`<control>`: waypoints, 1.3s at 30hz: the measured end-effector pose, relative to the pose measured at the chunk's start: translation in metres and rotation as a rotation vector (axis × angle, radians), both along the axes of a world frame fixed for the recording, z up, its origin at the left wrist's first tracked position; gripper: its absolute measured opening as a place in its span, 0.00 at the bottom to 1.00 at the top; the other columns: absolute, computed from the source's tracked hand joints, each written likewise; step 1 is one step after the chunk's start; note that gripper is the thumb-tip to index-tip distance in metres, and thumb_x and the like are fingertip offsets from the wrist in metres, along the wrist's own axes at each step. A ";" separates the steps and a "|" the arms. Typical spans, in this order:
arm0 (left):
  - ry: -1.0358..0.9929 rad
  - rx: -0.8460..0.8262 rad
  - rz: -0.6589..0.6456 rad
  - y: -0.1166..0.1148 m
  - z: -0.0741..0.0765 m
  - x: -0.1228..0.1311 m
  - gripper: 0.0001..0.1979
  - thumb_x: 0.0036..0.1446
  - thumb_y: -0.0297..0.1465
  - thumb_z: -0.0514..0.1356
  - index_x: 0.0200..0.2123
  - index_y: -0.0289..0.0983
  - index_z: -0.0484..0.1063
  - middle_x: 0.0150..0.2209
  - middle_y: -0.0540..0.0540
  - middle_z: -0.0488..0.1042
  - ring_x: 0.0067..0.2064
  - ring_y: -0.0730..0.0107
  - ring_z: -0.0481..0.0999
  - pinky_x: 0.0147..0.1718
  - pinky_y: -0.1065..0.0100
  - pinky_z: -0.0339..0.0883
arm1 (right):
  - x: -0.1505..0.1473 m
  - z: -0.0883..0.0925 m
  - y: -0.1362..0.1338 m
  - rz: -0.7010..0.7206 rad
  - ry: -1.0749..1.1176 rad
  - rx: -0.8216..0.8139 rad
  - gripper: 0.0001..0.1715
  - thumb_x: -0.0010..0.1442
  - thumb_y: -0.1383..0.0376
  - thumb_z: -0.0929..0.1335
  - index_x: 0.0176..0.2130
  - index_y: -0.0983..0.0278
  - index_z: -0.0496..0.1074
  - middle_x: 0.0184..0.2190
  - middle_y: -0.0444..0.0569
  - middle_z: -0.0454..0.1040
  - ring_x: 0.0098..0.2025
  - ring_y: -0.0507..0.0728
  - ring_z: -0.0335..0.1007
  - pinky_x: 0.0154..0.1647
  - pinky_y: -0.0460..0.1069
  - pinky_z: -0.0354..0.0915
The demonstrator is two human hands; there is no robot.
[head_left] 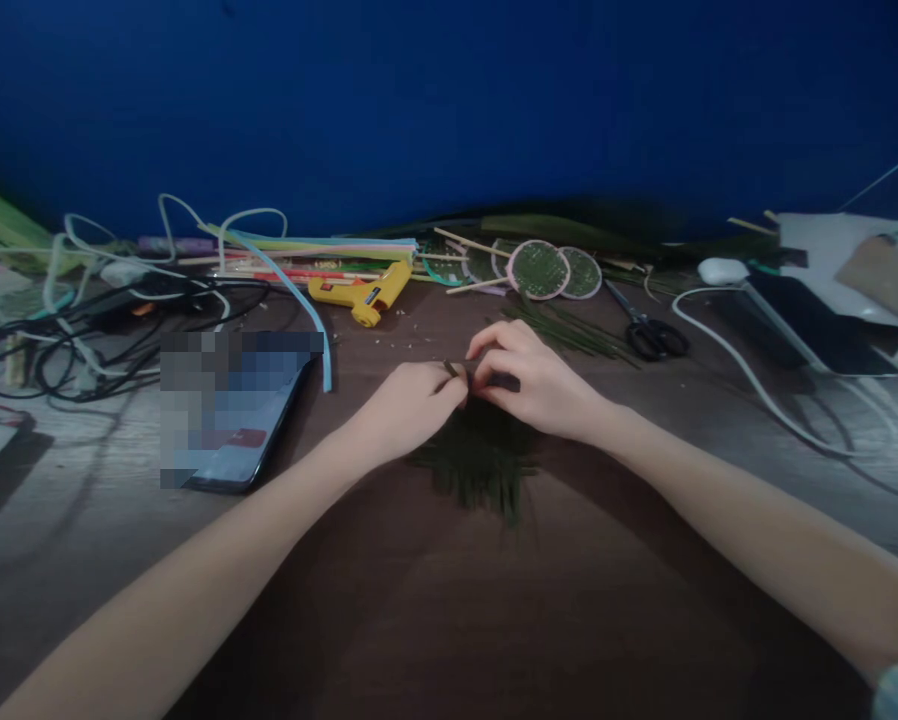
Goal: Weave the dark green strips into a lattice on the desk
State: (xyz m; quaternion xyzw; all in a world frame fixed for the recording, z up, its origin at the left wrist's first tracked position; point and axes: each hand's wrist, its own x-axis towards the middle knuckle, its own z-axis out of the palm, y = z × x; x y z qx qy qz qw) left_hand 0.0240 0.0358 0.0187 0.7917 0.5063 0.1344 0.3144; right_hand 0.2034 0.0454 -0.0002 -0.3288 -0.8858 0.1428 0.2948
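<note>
On the big, smooth brown table (449, 610), a flat, shiny phone (258, 440) lies left of a green leaf bunch (490, 455) with a raggedy fringe. The left hand (415, 400) and the right hand (535, 380) both pinch the bunch's far end. Behind the bunch sit a yellow plastic glue gun (366, 294), to the left, and round, speckled green discs (539, 270), to the right.

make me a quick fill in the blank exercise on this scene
1. The hand nearer the scissors is the ____ one.
2. The glue gun is mostly ____ in colour.
3. The bunch of strips by the left hand is dark ____.
4. The backdrop behind everything is ____.

Missing words: right; yellow; green; blue.
</note>
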 end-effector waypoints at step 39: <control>0.013 0.123 -0.141 -0.004 -0.006 0.000 0.06 0.50 0.26 0.55 0.32 0.37 0.68 0.31 0.49 0.73 0.33 0.69 0.70 0.33 0.69 0.60 | 0.001 0.008 -0.003 -0.128 0.089 -0.471 0.02 0.51 0.68 0.65 0.28 0.64 0.64 0.21 0.41 0.67 0.24 0.49 0.62 0.27 0.46 0.56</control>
